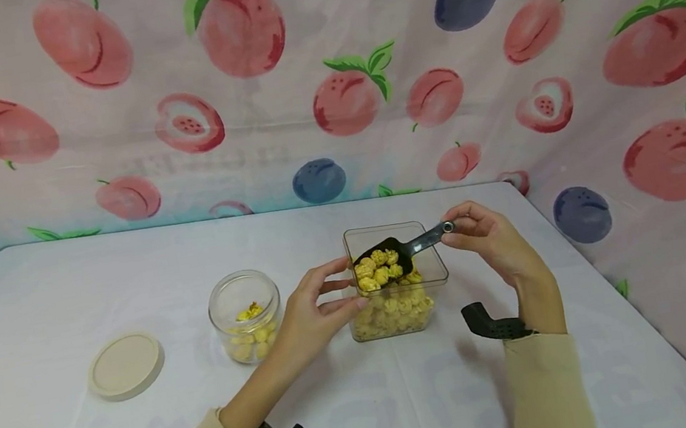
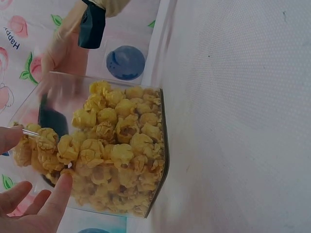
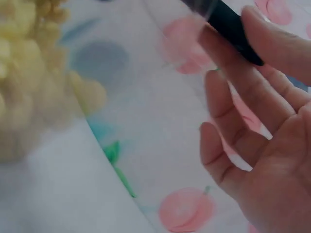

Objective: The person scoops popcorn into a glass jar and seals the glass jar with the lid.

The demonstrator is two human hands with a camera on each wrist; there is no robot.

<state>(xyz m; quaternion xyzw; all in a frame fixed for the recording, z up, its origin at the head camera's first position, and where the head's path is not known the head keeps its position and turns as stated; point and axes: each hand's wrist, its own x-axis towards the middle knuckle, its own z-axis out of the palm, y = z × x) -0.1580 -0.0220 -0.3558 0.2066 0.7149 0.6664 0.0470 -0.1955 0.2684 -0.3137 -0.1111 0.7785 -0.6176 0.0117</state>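
Observation:
A clear square container (image 1: 393, 317) of yellow popcorn stands on the table. My left hand (image 1: 320, 307) holds it at its left side, fingers near the rim and against the wall. My right hand (image 1: 496, 242) pinches the end of the handle of a black scoop (image 1: 424, 240) between thumb and fingers. Tilted down to the left, the scoop lies inside the container's mouth with several popcorn pieces (image 1: 378, 268) in its bowl. Through the clear wall, the left wrist view shows the packed popcorn (image 2: 116, 141). In the right wrist view the scoop handle (image 3: 233, 31) is partly cut off.
To the left, an uncapped round clear jar (image 1: 245, 308) holds some popcorn at its bottom. A beige round lid (image 1: 126, 366) lies farther left on the white table (image 1: 387, 409). Behind hangs a fruit-printed cloth (image 1: 259, 107), which also covers the right side.

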